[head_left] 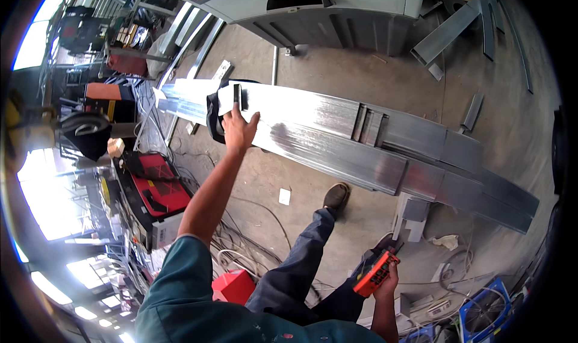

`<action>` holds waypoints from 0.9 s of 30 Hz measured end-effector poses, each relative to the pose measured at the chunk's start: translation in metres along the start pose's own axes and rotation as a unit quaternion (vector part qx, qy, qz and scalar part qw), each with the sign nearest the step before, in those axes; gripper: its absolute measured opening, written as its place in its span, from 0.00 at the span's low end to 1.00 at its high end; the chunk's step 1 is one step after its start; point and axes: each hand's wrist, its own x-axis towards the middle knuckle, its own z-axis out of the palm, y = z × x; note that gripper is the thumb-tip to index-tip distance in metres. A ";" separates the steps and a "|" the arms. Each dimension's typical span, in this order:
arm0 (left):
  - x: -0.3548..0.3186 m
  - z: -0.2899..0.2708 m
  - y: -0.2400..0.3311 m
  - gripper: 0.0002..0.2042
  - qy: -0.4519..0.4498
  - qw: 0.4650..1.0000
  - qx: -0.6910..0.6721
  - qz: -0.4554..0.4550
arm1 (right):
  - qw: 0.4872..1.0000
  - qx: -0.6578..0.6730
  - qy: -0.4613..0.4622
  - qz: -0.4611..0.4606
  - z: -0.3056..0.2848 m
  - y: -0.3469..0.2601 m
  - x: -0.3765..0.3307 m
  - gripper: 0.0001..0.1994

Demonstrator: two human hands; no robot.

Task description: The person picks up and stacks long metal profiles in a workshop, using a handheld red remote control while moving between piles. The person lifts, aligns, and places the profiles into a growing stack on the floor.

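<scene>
Long shiny metal channels (pixel 313 141) lie side by side in a stack across the middle. My left hand (pixel 239 131) reaches out to the stack's left part. Its fingers are stretched and touch the metal beside a small dark-edged slot or piece (pixel 237 94); which of the two I cannot tell. A black strap (pixel 213 117) runs around the stack next to this hand. Low on the right, my right hand (pixel 387 286) is closed around an orange-red handheld remote control (pixel 376 275) with black buttons, held near my leg and apart from the metal.
Beyond the stack stands a large grey machine cabinet (pixel 337 30). Loose metal strips (pixel 448 33) lie at the far right. On the left are a red-and-black machine (pixel 158 183) and tangled cables (pixel 241 237). A blue-framed fan (pixel 484 313) stands at lower right.
</scene>
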 end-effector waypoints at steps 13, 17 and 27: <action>0.120 0.017 -0.081 0.47 -0.052 0.991 0.123 0.026 | 0.988 0.026 0.132 0.075 0.051 0.153 -0.038 0.23; 0.120 0.017 -0.077 0.43 -0.054 0.990 0.131 0.021 | 0.988 0.020 0.111 0.101 0.054 0.163 -0.037 0.23; 0.106 -0.019 -0.077 0.38 -0.111 0.987 0.058 0.102 | 0.985 0.067 0.135 0.083 0.032 0.177 -0.044 0.20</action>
